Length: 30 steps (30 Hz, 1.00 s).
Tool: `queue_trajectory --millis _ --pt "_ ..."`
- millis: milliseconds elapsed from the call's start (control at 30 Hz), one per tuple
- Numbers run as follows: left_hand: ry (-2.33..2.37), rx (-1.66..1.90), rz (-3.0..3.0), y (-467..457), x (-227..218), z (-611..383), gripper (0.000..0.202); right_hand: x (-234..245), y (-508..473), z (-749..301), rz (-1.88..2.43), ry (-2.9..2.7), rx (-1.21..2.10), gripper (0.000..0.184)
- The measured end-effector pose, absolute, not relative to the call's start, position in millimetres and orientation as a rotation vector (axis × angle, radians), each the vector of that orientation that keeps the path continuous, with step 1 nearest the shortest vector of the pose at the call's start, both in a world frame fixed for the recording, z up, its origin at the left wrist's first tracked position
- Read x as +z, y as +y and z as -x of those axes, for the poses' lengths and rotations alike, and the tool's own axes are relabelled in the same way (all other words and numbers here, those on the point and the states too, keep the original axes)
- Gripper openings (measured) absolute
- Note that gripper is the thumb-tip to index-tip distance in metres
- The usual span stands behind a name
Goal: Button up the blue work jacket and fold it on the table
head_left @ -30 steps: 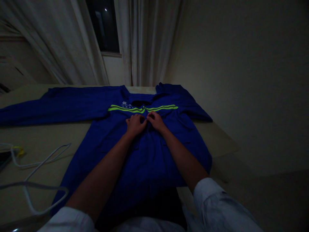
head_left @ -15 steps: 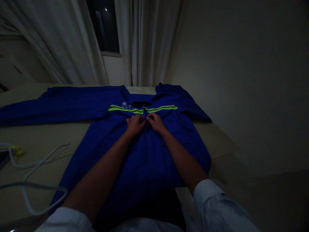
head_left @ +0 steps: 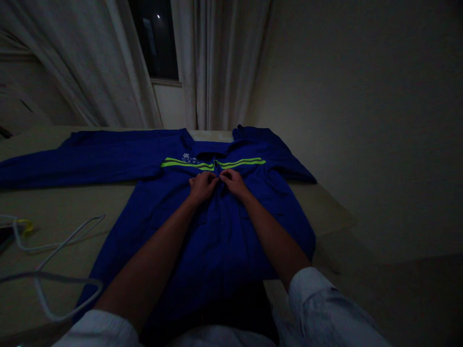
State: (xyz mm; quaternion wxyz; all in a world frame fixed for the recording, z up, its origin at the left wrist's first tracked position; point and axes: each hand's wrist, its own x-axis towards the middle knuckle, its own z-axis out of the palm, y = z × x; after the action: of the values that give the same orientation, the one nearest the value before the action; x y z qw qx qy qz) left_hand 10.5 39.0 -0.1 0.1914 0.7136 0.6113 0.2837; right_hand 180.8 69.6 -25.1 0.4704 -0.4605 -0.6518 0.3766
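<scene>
A blue work jacket [head_left: 173, 212] with bright green-yellow chest stripes [head_left: 188, 164] lies flat, front up, on a pale table [head_left: 65, 202]. Its left sleeve stretches far to the left. My left hand [head_left: 201, 185] and my right hand [head_left: 234, 183] meet at the middle of the jacket's front, just below the stripes. Both have their fingers curled and pinched on the front edges of the jacket where they join. The dim light hides what is under the fingertips.
A white cable [head_left: 54, 270] loops over the table at the left, with a small yellow thing [head_left: 25, 225] near the edge. White curtains [head_left: 213, 62] and a dark window [head_left: 155, 38] stand behind the table. A plain wall fills the right side.
Both hands stay pinched at the same spot on the jacket's front; only the view has shifted very slightly.
</scene>
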Motion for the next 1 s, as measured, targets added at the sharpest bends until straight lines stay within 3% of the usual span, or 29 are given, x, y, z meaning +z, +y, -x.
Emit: queue_trajectory --millis 233,567,1000 --pt "1.7 0.832 -2.057 38 -2 -11 0.018 -26 72 -179 1.204 -1.502 0.909 0.013" --pt "1.694 0.826 -2.119 39 -7 -9 0.019 -18 61 -181 1.237 -1.614 0.556 0.014" --pt "1.747 0.771 -2.299 29 0 -15 0.017 -27 71 -186 1.15 -1.594 0.763 0.02"
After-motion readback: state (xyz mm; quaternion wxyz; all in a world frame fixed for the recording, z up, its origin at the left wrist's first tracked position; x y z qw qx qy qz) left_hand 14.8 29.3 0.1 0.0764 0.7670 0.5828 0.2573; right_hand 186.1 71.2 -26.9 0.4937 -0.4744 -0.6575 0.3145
